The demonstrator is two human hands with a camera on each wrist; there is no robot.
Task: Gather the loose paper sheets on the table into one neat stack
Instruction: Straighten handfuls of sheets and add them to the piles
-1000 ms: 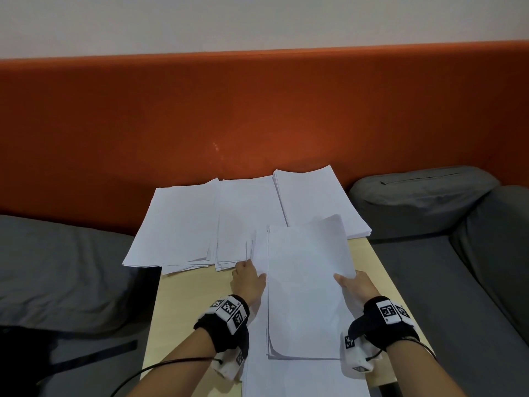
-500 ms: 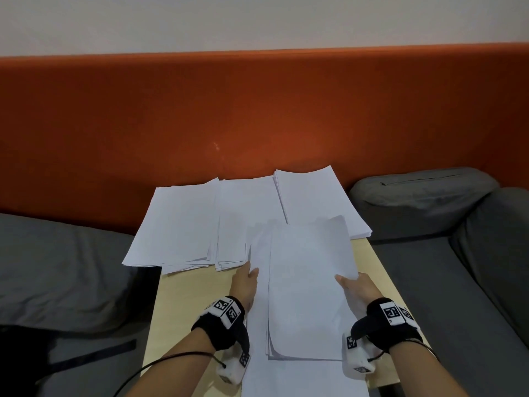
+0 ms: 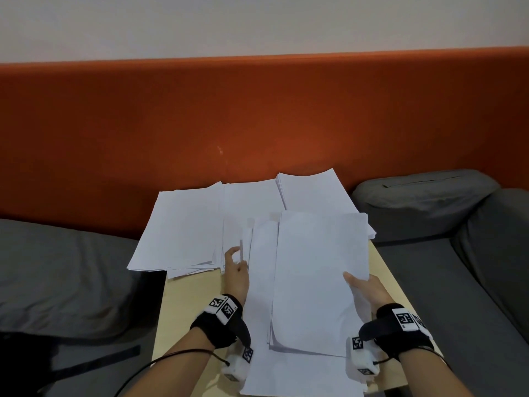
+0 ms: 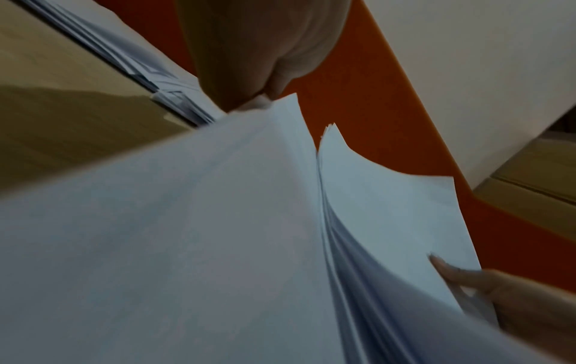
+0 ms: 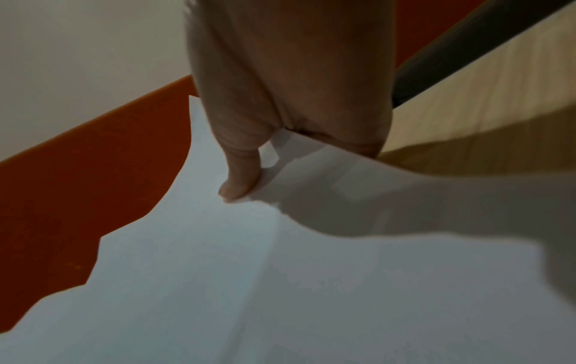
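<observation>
A thick stack of white sheets [image 3: 317, 282] is held a little above the light wooden table [image 3: 186, 305]. My right hand [image 3: 355, 279] grips its right edge, thumb [image 5: 240, 177] on top and fingers underneath. Under it lie wider loose sheets [image 3: 259, 296] that run off the table's near edge. My left hand [image 3: 236, 257] pinches the left edge of these sheets [image 4: 218, 197] near their far corner. Three more paper piles lie along the back: left pile [image 3: 183, 227], middle pile [image 3: 252, 202], right pile [image 3: 312, 190].
An orange padded backrest [image 3: 257, 116] rises right behind the table. Grey cushions flank it on the left [image 3: 57, 276] and right [image 3: 423, 202]. The left pile overhangs the table's left edge. A black cable [image 3: 171, 359] trails from my left wrist.
My left hand slid away from me along the left edge of the lower sheets and now pinches them. The stack in my right hand shifted slightly farther back and lies flatter.
</observation>
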